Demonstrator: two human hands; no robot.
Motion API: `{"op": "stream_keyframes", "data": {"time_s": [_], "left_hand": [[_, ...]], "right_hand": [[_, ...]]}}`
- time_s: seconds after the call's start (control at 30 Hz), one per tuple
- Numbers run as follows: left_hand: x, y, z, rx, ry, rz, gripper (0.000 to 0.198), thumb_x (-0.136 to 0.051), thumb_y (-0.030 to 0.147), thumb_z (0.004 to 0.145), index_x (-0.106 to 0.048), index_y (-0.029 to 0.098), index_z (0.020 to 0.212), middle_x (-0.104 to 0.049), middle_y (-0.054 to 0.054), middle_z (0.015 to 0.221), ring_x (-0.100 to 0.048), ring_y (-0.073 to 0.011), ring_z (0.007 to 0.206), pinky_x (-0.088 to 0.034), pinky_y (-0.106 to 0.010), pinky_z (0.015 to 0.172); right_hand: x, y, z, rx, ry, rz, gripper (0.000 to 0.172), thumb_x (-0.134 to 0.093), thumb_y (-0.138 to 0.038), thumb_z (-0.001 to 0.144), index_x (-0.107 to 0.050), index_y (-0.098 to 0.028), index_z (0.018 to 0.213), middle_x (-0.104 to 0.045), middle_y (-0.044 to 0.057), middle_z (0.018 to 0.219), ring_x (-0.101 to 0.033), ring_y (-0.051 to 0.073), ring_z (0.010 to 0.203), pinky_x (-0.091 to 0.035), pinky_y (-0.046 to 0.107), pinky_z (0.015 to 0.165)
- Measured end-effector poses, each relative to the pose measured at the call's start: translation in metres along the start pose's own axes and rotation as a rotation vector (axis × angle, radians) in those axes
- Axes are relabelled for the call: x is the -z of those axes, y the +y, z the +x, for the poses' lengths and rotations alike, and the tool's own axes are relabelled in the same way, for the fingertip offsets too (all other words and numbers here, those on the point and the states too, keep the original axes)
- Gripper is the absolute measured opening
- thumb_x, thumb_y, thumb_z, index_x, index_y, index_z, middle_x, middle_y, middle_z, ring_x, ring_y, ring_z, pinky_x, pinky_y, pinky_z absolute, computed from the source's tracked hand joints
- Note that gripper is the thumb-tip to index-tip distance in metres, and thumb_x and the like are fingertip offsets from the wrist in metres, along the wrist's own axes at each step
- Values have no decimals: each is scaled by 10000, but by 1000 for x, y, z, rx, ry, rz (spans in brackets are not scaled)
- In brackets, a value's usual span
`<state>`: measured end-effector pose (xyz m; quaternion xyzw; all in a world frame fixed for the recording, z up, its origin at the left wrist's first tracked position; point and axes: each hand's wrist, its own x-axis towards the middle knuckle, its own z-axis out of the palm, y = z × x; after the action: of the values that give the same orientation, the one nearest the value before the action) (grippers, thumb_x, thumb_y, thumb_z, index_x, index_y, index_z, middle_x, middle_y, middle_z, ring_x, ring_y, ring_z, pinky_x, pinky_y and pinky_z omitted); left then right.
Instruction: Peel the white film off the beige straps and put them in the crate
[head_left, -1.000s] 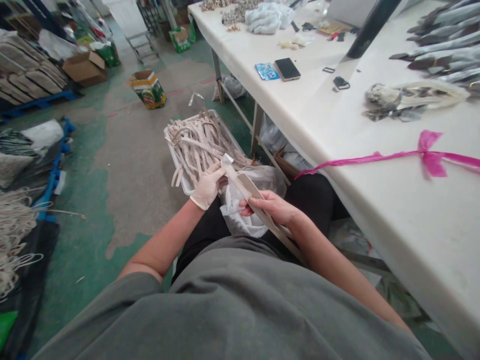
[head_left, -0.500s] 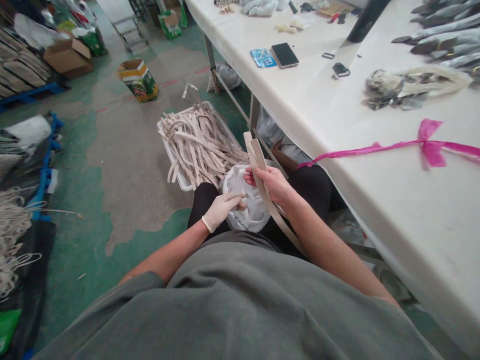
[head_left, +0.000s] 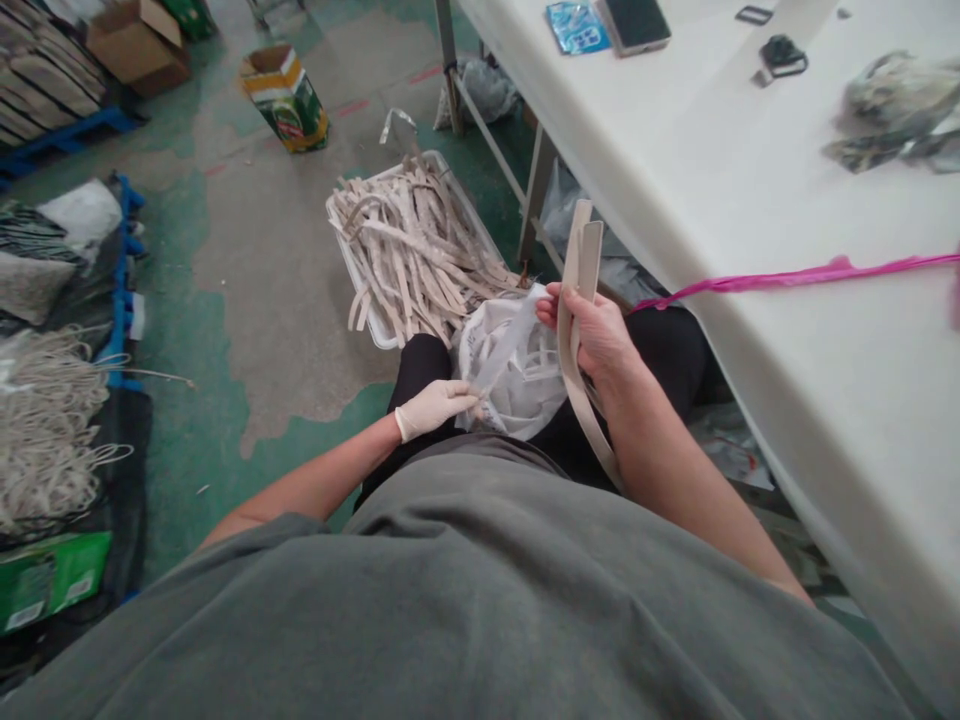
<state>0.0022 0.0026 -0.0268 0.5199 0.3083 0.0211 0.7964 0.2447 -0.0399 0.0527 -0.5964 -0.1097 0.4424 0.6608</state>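
I sit with a white plastic bag (head_left: 517, 375) on my lap. My right hand (head_left: 592, 335), bare, is closed around a folded beige strap (head_left: 581, 262) whose ends stick upward while the rest hangs down past my thigh. My left hand (head_left: 435, 405), in a white glove, pinches the edge of the plastic bag. A white tray (head_left: 367, 305) heaped with several beige straps (head_left: 409, 255) stands on the floor just beyond my knees.
A white table (head_left: 750, 190) runs along my right, with a pink ribbon (head_left: 787, 275), a phone (head_left: 636, 22), a blue packet (head_left: 574, 25) and black buckles (head_left: 780, 52). Cardboard boxes (head_left: 285, 95) and cord piles (head_left: 45, 430) sit on the green floor to the left.
My right hand raised the strap upright. My left hand let go of the strap's end and dropped to the plastic bag, pinching its edge. The view tilted downward.
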Motion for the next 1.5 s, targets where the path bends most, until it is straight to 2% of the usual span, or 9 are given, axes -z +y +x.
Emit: {"op": "stream_keyframes", "data": {"time_s": [0.13,0.27,0.4,0.53,0.67,0.8,0.9,1.07,1.5], "left_hand": [[7,4,5,106,-148,198,275,-781,362,757,-776,102,845,-757,-79,791,-681,-160,734,-525,-253,775],[3,5,7,241,-216,174,281,-812,366,726,-784,93,787,-749,-88,751,-685,-157,699,-531,-225,712],[3,12,13,276,-41,-147,274,-847,323,717,-767,78,810,-757,-119,834,-707,-168,723,-568,-239,719],[13,35,25,203,226,-569,151,-716,239,864,-694,107,794,-722,-67,764,-708,-155,648,-600,-266,677],[15,58,33,118,309,-842,218,-615,241,950,-608,122,769,-661,-15,665,-674,-123,551,-598,-255,639],[8,67,40,62,367,-925,233,-570,272,982,-607,119,810,-681,-21,687,-681,-122,554,-576,-228,593],[0,66,45,28,375,-900,176,-622,271,952,-635,126,852,-719,-40,761,-696,-126,590,-560,-210,582],[-8,61,43,-8,302,-809,161,-609,254,949,-648,133,850,-722,-43,755,-692,-132,620,-574,-224,638],[3,50,42,62,238,-859,177,-548,235,929,-670,125,862,-751,-115,890,-725,-183,740,-594,-278,706]], "right_hand": [[-1,4,0,31,-18,-32,94,-644,-205,927,-652,-138,862,-687,20,764,-695,104,709,-620,218,743],[3,8,4,51,-15,-76,107,-670,-261,904,-648,-160,875,-686,20,788,-700,119,758,-618,234,774],[12,3,3,49,23,-168,173,-659,-377,897,-647,-207,919,-706,34,902,-678,127,706,-615,258,702],[18,-10,-22,71,1,-288,283,-644,-502,870,-653,-230,946,-727,49,996,-500,77,473,-586,284,577],[23,-14,-70,20,-181,-506,407,-641,-602,840,-655,-195,828,-708,45,772,-376,57,394,-533,263,510],[24,-4,-105,-121,-326,-700,537,-613,-694,803,-648,-160,757,-637,48,617,-504,106,457,-349,192,364],[21,5,-109,-202,-371,-745,554,-601,-705,785,-642,-154,746,-628,49,596,-536,123,479,-304,179,348],[18,13,-100,-182,-358,-759,503,-572,-639,824,-651,-147,753,-620,40,578,-514,106,446,-296,180,364],[24,19,-93,-124,-332,-864,438,-545,-573,862,-664,-165,756,-635,50,601,-556,139,496,-334,205,379]]}}
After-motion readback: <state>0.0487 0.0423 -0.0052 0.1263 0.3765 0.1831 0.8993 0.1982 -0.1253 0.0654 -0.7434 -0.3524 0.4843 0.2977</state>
